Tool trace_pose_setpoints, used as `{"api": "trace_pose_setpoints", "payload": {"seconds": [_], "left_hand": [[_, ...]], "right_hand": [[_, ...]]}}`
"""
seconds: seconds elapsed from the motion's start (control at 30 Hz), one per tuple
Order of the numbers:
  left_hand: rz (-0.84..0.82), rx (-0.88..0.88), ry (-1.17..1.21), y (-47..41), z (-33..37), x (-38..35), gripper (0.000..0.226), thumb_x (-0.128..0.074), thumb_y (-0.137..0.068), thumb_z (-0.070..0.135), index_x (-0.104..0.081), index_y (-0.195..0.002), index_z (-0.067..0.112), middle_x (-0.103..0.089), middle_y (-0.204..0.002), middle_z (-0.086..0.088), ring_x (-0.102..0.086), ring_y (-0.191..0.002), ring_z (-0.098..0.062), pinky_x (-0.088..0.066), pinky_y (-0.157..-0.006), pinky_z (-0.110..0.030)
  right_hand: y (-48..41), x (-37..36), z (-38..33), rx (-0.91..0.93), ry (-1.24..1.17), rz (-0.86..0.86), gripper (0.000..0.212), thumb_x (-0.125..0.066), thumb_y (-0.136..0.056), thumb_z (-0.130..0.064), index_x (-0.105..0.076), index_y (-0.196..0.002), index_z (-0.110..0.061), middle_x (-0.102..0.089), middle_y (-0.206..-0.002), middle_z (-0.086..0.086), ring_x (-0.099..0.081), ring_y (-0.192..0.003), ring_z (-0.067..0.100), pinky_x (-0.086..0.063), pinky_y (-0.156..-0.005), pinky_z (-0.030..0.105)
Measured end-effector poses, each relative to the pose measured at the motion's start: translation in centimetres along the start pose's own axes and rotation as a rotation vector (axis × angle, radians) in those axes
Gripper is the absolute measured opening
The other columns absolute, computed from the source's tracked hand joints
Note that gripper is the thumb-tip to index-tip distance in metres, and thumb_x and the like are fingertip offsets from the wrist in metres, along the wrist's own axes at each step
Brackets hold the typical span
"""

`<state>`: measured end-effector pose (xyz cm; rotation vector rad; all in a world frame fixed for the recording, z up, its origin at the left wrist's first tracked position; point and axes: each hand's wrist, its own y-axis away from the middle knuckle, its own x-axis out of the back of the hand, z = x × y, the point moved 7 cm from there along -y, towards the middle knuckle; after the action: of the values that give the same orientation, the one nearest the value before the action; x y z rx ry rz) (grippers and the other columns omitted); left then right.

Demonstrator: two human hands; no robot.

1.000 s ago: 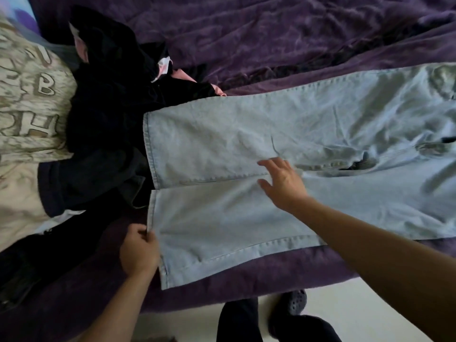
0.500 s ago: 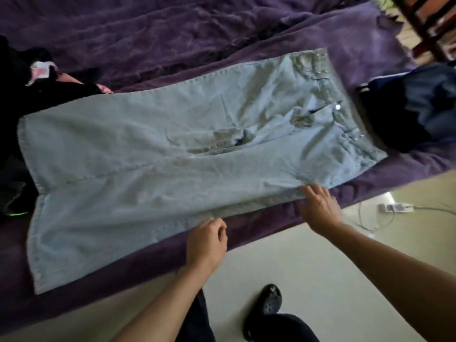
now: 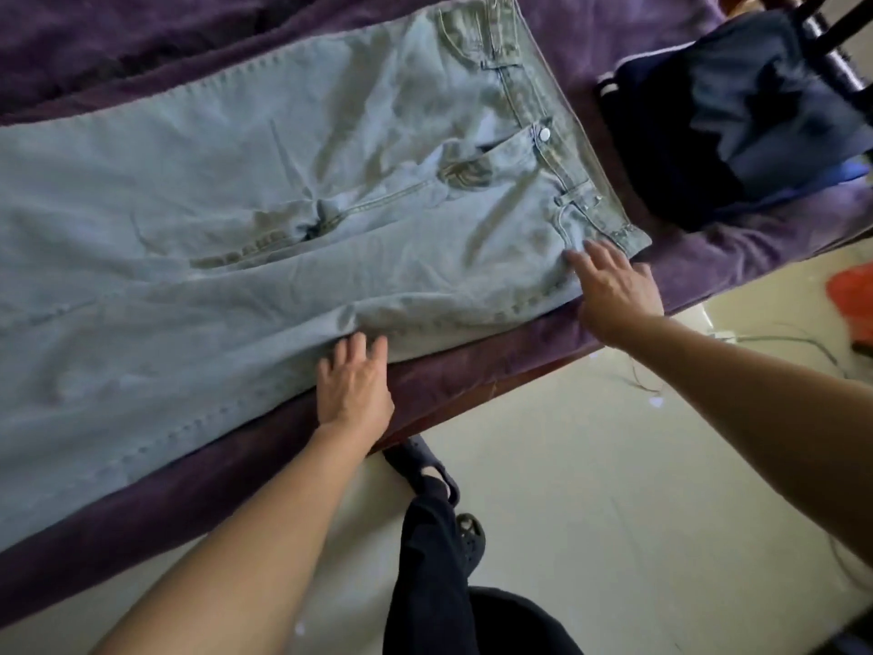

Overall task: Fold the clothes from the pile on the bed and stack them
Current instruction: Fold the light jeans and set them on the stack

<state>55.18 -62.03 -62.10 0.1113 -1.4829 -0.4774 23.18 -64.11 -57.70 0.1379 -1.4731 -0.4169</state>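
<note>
1. Pale-blue denim jeans [image 3: 236, 205] lie spread front-up across the purple velvety bed cover [image 3: 472, 371]. The legs run off the left of the view and the waistband is at the right. The near side seam sits close to the bed's near edge.
2. The left hand [image 3: 354, 385] is at that near seam, about thigh level. Its grip is open, with straight, slightly spread fingers. The fingertips touch the denim, the palm is over the cover, and it holds nothing.
3. The right hand [image 3: 614, 290] is at the near waistband corner. Its grip is just as open, fingers laid flat on the cloth with nothing pinched.
4. Likely trouble:
   - The crotch area is rumpled, so folding one leg over the other now would probably trap those creases.
   - With only flat fingers on the cloth, a lift of the near edge could slip and leave the legs misaligned.
   - A pull toward the person might drag the heavy denim off the near edge onto the cream tiled floor [image 3: 614, 465].
5. Around the jeans:
   - A stack of dark navy folded garments [image 3: 732, 125] sits on the bed just right of the waistband, apart from it. It leaves little room to shift the jeans rightward.
   - A black clog [image 3: 425, 470] is on the floor near the person.
   - A thin cable [image 3: 779, 333] and an orange object [image 3: 850, 290] lie on the floor at the far right.
</note>
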Motion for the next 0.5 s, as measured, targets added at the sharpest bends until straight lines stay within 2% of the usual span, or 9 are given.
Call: {"api": "trace_pose_setpoints", "payload": {"seconds": [0.07,0.1,0.17,0.23,0.27,0.33,0.4,0.5], "left_hand": [[0.006,-0.004,-0.049,-1.4,-0.4,-0.7,0.058,-0.066,-0.079,0.019,-0.043,-0.133,0.023,-0.044,-0.133,-0.003,-0.042,-0.122,-0.025,-0.038,-0.091,-0.039],[0.023,-0.010,-0.051,-1.9,-0.5,-0.7,0.047,-0.064,-0.080,0.017,-0.050,-0.125,0.021,-0.050,-0.127,-0.004,-0.045,-0.118,-0.025,-0.039,-0.089,-0.039],[0.033,-0.008,0.033,-2.2,-1.1,-0.1,0.023,-0.057,-0.084,0.011,-0.059,-0.106,0.016,-0.059,-0.110,-0.006,-0.053,-0.107,-0.028,-0.041,-0.082,-0.040],[0.003,-0.006,0.184,-1.5,-1.8,0.6,0.008,-0.053,-0.084,0.008,-0.060,-0.087,0.012,-0.064,-0.093,-0.010,-0.059,-0.091,-0.034,-0.041,-0.069,-0.040],[-0.042,-0.008,0.232,-0.8,-2.1,0.7,0.008,-0.051,-0.085,0.008,-0.057,-0.081,0.012,-0.065,-0.089,-0.010,-0.060,-0.086,-0.035,-0.040,-0.064,-0.039],[-0.159,-0.037,0.239,1.1,-2.2,0.8,0.013,-0.044,-0.088,0.010,-0.050,-0.078,0.015,-0.066,-0.089,-0.008,-0.061,-0.085,-0.034,-0.039,-0.063,-0.037],[-0.245,-0.076,0.234,2.8,-2.2,1.3,0.014,-0.038,-0.089,0.012,-0.044,-0.078,0.019,-0.065,-0.090,-0.005,-0.061,-0.085,-0.031,-0.038,-0.064,-0.036],[-0.246,-0.142,0.319,3.1,-2.5,3.4,0.018,-0.039,-0.090,0.030,-0.037,-0.075,0.022,-0.056,-0.075,0.004,-0.059,-0.075,-0.024,-0.032,-0.060,-0.032]], "right_hand": [[-1.9,-1.1,0.0,0.005,0.059,-0.019,0.082,-0.062,-0.081,-0.018,-0.019,-0.149,-0.029,-0.020,-0.157,0.003,-0.015,-0.146,0.023,-0.024,-0.108,0.050],[-2.7,-1.4,0.1,0.015,0.084,-0.020,0.083,-0.064,-0.080,-0.022,-0.019,-0.150,-0.029,-0.022,-0.156,0.002,-0.016,-0.145,0.023,-0.022,-0.108,0.051],[-3.4,-1.2,0.2,0.044,0.100,0.016,0.077,-0.070,-0.076,-0.027,-0.034,-0.144,-0.028,-0.038,-0.148,0.001,-0.031,-0.138,0.025,-0.021,-0.107,0.050],[-3.1,0.1,0.5,0.078,0.040,0.126,0.053,-0.073,-0.072,-0.030,-0.059,-0.123,-0.025,-0.061,-0.125,0.001,-0.053,-0.117,0.026,-0.026,-0.104,0.048],[-2.6,1.0,0.9,0.093,0.012,0.175,0.042,-0.071,-0.070,-0.031,-0.065,-0.111,-0.023,-0.068,-0.112,0.001,-0.059,-0.106,0.027,-0.029,-0.100,0.047],[-1.4,2.7,1.7,0.147,-0.002,0.215,0.034,-0.074,-0.062,-0.030,-0.070,-0.093,-0.018,-0.069,-0.089,0.003,-0.064,-0.089,0.028,-0.035,-0.091,0.046],[-0.2,3.4,2.3,0.214,0.044,0.124,0.035,-0.084,-0.053,-0.022,-0.071,-0.084,-0.015,-0.066,-0.078,0.003,-0.065,-0.081,0.028,-0.038,-0.085,0.046],[0.6,3.2,3.1,0.173,0.131,-0.101,0.037,-0.082,-0.060,-0.025,-0.072,-0.096,-0.022,-0.066,-0.089,-0.001,-0.063,-0.093,0.024,-0.036,-0.086,0.041]]}}
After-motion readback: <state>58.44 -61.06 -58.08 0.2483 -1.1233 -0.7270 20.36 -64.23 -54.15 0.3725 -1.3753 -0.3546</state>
